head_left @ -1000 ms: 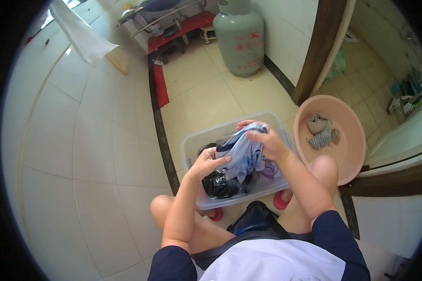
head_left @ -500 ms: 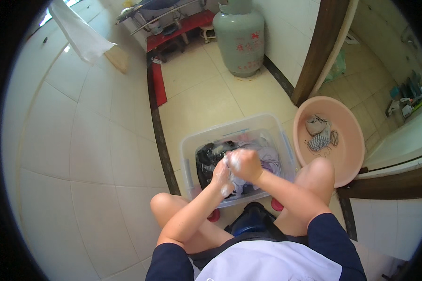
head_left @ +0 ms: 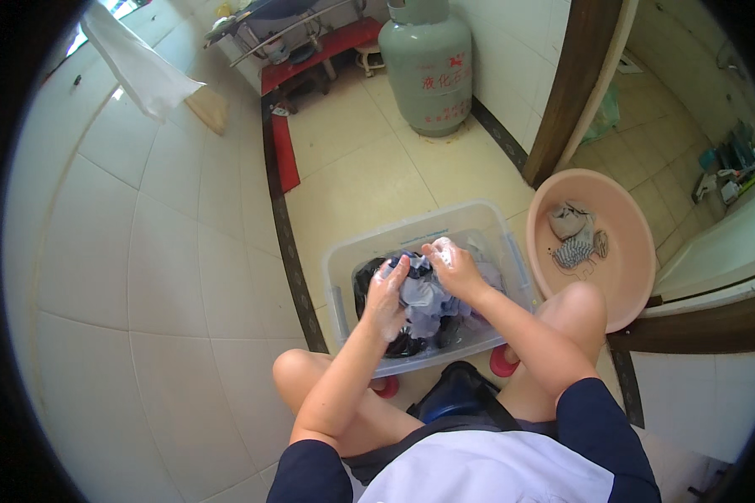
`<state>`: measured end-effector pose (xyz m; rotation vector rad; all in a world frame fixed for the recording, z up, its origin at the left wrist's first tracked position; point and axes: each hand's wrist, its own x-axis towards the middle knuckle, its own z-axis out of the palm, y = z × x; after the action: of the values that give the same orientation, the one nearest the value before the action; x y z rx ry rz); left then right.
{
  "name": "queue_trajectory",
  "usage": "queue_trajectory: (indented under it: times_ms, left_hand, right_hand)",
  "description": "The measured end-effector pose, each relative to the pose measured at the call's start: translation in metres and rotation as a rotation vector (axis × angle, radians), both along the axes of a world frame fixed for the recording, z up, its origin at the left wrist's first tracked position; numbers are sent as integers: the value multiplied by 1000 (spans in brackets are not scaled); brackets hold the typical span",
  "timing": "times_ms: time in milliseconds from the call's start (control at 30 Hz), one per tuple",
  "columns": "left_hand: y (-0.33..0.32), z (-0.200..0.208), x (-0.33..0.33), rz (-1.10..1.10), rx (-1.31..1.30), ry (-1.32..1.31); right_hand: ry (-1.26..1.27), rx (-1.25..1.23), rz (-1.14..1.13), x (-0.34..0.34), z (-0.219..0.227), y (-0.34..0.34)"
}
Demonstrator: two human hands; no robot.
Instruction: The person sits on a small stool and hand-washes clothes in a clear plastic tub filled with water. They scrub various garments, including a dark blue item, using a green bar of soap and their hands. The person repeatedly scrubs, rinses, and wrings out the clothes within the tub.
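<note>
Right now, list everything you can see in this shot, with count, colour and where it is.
clear plastic tub: one, see-through, on the floor between the knees
light blue garment: one, pale blue, in the tub between both hands
dark laundry: some, black, in the tub
pink basin: one, right of the tub
small clothes: a few, grey and striped, in the basin
gas cylinder: one, grey-green, by the far wall
red mat: one, far floor
left hand: soapy, gripping the garment
right hand: soapy, gripping the garment
</note>
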<state>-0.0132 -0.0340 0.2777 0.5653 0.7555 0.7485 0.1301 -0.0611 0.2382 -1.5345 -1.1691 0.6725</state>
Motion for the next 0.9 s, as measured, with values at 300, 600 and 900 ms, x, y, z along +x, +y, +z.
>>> queue_trajectory:
  times_ms: [300,600,900]
  left_hand:
    - [19,7,-29,-10,61,-68]
    - [1,-31,0,-351,-346,-590]
    - [-10,-58,-2,-194,-417,-206]
  right_hand:
    - [478,-125,470,41,14,3]
    - [-367,599,383,-43,34,-29]
    - [-538,477,175,-46,16,-29]
